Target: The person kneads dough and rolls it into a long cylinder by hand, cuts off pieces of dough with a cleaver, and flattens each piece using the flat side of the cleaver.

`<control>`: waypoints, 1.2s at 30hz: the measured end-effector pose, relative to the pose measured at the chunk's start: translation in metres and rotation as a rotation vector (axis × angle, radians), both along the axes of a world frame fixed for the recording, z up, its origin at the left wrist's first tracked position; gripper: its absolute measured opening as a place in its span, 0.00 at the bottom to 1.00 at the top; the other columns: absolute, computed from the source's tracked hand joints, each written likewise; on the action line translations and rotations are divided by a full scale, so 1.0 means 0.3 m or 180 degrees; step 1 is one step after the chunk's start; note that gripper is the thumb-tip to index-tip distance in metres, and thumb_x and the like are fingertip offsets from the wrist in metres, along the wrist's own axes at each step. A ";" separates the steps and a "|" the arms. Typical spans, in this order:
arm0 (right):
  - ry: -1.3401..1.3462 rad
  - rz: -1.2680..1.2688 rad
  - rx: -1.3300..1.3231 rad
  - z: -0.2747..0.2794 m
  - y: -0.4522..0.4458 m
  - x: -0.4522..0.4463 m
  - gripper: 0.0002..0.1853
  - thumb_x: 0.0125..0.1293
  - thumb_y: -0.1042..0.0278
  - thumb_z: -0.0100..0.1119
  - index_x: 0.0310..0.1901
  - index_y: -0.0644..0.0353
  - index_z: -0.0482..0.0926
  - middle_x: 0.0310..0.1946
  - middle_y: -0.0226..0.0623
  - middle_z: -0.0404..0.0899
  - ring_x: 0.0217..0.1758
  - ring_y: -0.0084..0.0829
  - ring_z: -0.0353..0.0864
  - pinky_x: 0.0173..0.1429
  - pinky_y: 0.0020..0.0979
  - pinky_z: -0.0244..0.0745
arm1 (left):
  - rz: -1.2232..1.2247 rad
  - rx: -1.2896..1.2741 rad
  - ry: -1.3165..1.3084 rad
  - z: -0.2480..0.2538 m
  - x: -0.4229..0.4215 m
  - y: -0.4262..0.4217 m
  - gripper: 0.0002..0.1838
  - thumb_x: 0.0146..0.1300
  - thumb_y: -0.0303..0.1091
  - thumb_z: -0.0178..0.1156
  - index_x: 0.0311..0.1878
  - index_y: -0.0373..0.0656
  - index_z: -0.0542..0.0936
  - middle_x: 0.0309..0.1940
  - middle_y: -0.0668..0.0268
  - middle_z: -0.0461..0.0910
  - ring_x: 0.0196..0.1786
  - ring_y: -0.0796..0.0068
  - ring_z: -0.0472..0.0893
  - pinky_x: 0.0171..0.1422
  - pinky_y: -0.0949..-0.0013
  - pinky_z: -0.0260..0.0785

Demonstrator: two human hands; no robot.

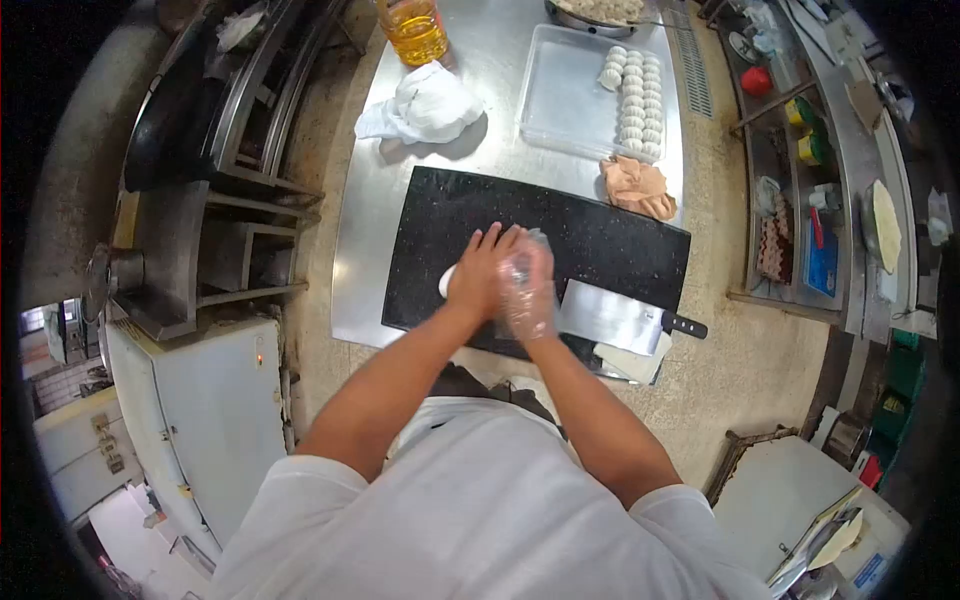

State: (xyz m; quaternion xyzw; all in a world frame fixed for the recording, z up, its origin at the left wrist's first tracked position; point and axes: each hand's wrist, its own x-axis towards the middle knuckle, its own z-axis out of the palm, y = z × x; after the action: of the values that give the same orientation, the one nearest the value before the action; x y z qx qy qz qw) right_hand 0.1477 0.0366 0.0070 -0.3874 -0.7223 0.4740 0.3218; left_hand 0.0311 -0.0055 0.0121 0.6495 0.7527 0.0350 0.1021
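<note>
Leaning over 1 metal surface (pixel 360 230), a person works at 1 black, pale-speckled board (pixel 590 220) that lies beneath both hands. The count near them runs to 1 piece of dough (pixel 445 283), 1 cleaver (pixel 605 315), 1 tray (pixel 565 90), 1 jug (pixel 413 35), 1 white bundle (pixel 432 105) and 1 tan cloth (pixel 638 188). The tray's small buns (pixel 632 105) stand in 2 long columns and 1 short one; they are too tightly packed for a sure total.

The dough is white, smooth and rounded, on the board just beside the left hand, which hides part of it. The cleaver, flat-bladed with a black handle, lies to the right of the right hand. Ahead and to the right sits the clear plastic tray of white, ridged buns, with the crumpled cloth at its near edge. Ahead and to the left are the soft, creased bundle and, farther off, the see-through jug of amber liquid.

The left hand (pixel 475 275) is palm down, its fingers stretched and slightly spread. The right hand (pixel 525 290), in clear, wrinkled plastic, is close against it; blur hides how far its fingers bend and whether it grips anything.
</note>
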 end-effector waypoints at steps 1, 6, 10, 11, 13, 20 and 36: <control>-0.0231 0.0075 0.0653 -0.058 -0.009 -0.030 0.35 0.66 0.51 0.64 0.68 0.64 0.66 0.70 0.60 0.64 0.72 0.60 0.67 0.76 0.51 0.62 | 0.0005 -0.0007 -0.0010 -0.030 -0.001 0.006 0.35 0.67 0.45 0.58 0.77 0.47 0.66 0.78 0.60 0.63 0.81 0.51 0.60 0.84 0.50 0.51; -0.1404 0.0346 0.0900 -0.001 0.075 -0.138 0.38 0.66 0.53 0.60 0.73 0.65 0.64 0.71 0.54 0.66 0.76 0.55 0.64 0.78 0.49 0.58 | -0.0114 -0.0172 0.0559 -0.046 -0.061 0.075 0.32 0.71 0.43 0.50 0.78 0.50 0.65 0.82 0.65 0.58 0.84 0.56 0.52 0.86 0.51 0.44; -0.0996 0.0140 0.0904 -0.012 0.125 -0.199 0.36 0.64 0.52 0.61 0.69 0.64 0.67 0.70 0.54 0.68 0.72 0.57 0.67 0.74 0.55 0.61 | -0.0219 0.0007 0.0500 -0.124 -0.144 0.134 0.32 0.71 0.46 0.48 0.78 0.50 0.66 0.83 0.66 0.55 0.84 0.57 0.52 0.86 0.51 0.44; -0.1006 0.0103 0.0879 -0.019 0.136 -0.217 0.36 0.64 0.52 0.61 0.69 0.64 0.67 0.70 0.54 0.68 0.72 0.57 0.67 0.74 0.55 0.61 | -0.0201 0.0076 0.0148 -0.141 -0.160 0.143 0.32 0.71 0.46 0.48 0.77 0.50 0.67 0.82 0.66 0.56 0.84 0.58 0.52 0.86 0.52 0.44; -0.1026 -0.0158 0.0854 -0.020 0.151 -0.247 0.31 0.65 0.46 0.59 0.60 0.65 0.76 0.67 0.56 0.70 0.66 0.59 0.72 0.68 0.57 0.66 | -0.0364 0.0081 0.0281 -0.126 -0.185 0.179 0.30 0.71 0.45 0.48 0.75 0.49 0.70 0.81 0.67 0.60 0.84 0.60 0.54 0.86 0.52 0.45; -0.1616 -0.0440 0.0949 -0.032 0.224 -0.323 0.34 0.67 0.44 0.55 0.65 0.64 0.75 0.67 0.54 0.71 0.69 0.56 0.70 0.75 0.54 0.61 | -0.0154 0.0666 -0.1437 -0.125 -0.262 0.269 0.33 0.70 0.45 0.50 0.77 0.45 0.67 0.83 0.64 0.55 0.85 0.63 0.51 0.87 0.55 0.40; -0.0322 -0.0815 -0.1656 0.324 -0.011 -0.234 0.24 0.71 0.48 0.61 0.49 0.67 0.83 0.41 0.43 0.83 0.48 0.38 0.82 0.57 0.38 0.75 | -0.1301 0.0179 -0.2805 0.180 -0.376 -0.039 0.15 0.55 0.29 0.68 0.48 0.44 0.85 0.50 0.52 0.82 0.57 0.46 0.79 0.63 0.54 0.73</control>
State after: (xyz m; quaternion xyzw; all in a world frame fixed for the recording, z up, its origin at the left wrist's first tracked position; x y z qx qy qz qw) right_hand 0.0776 0.0332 0.1040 -0.5680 -0.5369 0.5789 0.2325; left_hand -0.0818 -0.0172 0.0660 0.7099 0.4935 0.3063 0.3983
